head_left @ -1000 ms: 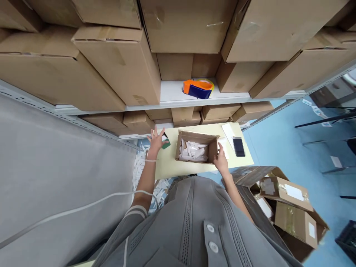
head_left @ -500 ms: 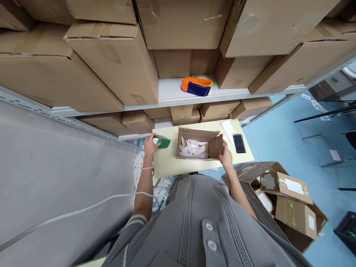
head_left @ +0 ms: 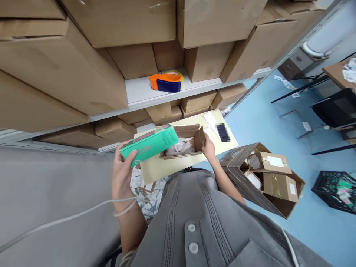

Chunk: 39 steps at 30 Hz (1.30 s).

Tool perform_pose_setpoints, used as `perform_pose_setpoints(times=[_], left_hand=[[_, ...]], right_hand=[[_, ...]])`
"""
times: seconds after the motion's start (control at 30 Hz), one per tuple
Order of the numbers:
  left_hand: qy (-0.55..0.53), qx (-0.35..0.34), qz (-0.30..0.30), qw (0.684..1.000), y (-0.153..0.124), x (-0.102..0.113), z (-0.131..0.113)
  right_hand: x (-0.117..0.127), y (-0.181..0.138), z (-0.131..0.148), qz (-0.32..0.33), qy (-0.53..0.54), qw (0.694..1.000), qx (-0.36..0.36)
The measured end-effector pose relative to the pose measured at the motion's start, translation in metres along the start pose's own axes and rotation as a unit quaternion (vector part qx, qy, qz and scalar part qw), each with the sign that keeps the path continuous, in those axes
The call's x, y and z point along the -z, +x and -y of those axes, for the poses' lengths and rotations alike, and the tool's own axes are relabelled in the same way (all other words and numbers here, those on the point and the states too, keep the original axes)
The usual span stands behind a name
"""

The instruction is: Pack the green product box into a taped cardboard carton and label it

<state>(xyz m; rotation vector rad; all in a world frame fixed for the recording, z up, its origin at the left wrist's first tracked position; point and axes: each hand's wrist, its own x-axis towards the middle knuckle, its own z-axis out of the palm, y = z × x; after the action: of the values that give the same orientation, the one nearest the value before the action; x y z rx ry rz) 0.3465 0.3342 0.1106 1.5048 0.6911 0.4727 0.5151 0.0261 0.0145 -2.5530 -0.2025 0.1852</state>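
A long green printed box [head_left: 150, 145] is raised in my left hand [head_left: 122, 168], which has its thumb on the front face and the fingers behind. The green box overlaps the left part of an open cardboard box [head_left: 199, 139] on the pale yellow table [head_left: 151, 171]. White crumpled packing pieces [head_left: 180, 147] lie inside that cardboard box. My right hand [head_left: 208, 147] grips its right end wall, with the thumb over the edge. The left end of the cardboard box is hidden behind the green one.
Shelves of brown cartons [head_left: 122, 26] rise in front, with an orange and blue tape dispenser [head_left: 167, 82] on one ledge. A phone [head_left: 223, 132] lies on the table's right. A large carton of smaller boxes [head_left: 278, 185] and a black crate [head_left: 330, 189] stand right.
My left hand has lifted the green box from the table's left edge, up toward me and over the cardboard box's left side. My right hand stays on the cardboard box. The view has turned right.
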Motion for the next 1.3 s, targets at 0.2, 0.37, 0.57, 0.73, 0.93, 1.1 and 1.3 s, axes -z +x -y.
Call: perform_pose_setpoints(times=[0.2,0.37,0.57,0.73,0.93,1.1,1.3], left_hand=[[0.259,-0.031,0.091,0.961,0.007,-0.102,0.006],[0.375,0.072,0.142,0.913,0.028,-0.156,0.044],[0.257,0.236,0.123,0.929,0.045,-0.176,0.103],[0.317,0.261,0.132,0.902,0.045,-0.170,0.127],[0.358,0.209,0.193,0.889,0.045,-0.164,0.141],[0.477,0.167,0.184,0.843,0.049,-0.162,0.152],[0.557,0.200,0.222,0.774,0.046,-0.162,0.161]], right_hand=[[-0.001,-0.008,-0.001,0.021,0.013,0.999,-0.022],[-0.006,-0.015,-0.009,0.017,0.044,0.999,-0.022],[-0.009,-0.010,-0.024,0.004,0.103,0.994,-0.027],[-0.007,-0.007,-0.028,0.053,0.106,0.992,-0.036],[-0.006,-0.007,-0.033,0.064,0.136,0.988,-0.040],[-0.005,-0.006,-0.036,0.078,0.142,0.986,-0.040],[-0.007,-0.006,-0.041,0.081,0.148,0.985,-0.040]])
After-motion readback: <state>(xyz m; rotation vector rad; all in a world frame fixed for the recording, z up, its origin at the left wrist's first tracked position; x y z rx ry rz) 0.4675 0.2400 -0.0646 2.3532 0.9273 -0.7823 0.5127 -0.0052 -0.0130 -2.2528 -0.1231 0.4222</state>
